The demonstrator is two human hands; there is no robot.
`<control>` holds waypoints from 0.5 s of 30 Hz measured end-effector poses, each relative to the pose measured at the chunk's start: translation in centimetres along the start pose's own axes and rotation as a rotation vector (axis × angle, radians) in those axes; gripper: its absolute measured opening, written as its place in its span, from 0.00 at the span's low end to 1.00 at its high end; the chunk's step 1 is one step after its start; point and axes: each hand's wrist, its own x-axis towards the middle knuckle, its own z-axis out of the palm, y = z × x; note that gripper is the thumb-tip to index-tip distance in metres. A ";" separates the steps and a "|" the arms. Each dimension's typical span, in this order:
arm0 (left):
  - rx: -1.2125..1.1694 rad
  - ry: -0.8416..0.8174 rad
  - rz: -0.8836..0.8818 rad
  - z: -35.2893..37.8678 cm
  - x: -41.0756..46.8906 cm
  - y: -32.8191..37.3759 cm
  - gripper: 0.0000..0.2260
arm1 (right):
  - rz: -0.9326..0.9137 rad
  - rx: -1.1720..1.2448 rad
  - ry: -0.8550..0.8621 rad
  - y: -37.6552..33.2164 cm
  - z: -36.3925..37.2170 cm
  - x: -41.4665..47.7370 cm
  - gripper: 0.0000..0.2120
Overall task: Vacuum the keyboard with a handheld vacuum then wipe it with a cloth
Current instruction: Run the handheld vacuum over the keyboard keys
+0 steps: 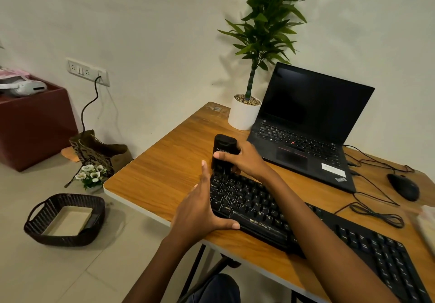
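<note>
Fingers of our right hand [246, 161] clasp the stubby black handheld vacuum [224, 146], its nozzle on the far-left keys of the long black keyboard [306, 229]. Our left hand [200, 213], fingers straight, steadies the keyboard's end on the wooden table [160, 166]. Vacuuming seems under way; next we sweep rightwards.

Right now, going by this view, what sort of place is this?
Most likely a home or small office workstation: a wooden desk carries an open ThinkPad laptop, a Zebronics keyboard and a wired mouse, with a potted plant at its far corner.
</note>
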 end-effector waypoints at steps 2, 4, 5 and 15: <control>-0.006 0.003 -0.005 0.0 0.0 -0.1 0.63 | 0.007 0.019 -0.071 -0.1 0.1 0.0 0.11; -0.014 0.004 -0.003 0.0 0.0 -0.1 0.63 | -0.006 0.001 -0.023 -0.2 0.0 0.0 0.10; -0.017 0.002 -0.001 0.0 0.0 0.0 0.63 | -0.016 -0.005 0.003 -0.1 -0.1 0.1 0.10; -0.008 0.004 -0.005 0.0 0.0 -0.1 0.62 | 0.012 0.055 -0.068 0.0 -0.4 0.2 0.11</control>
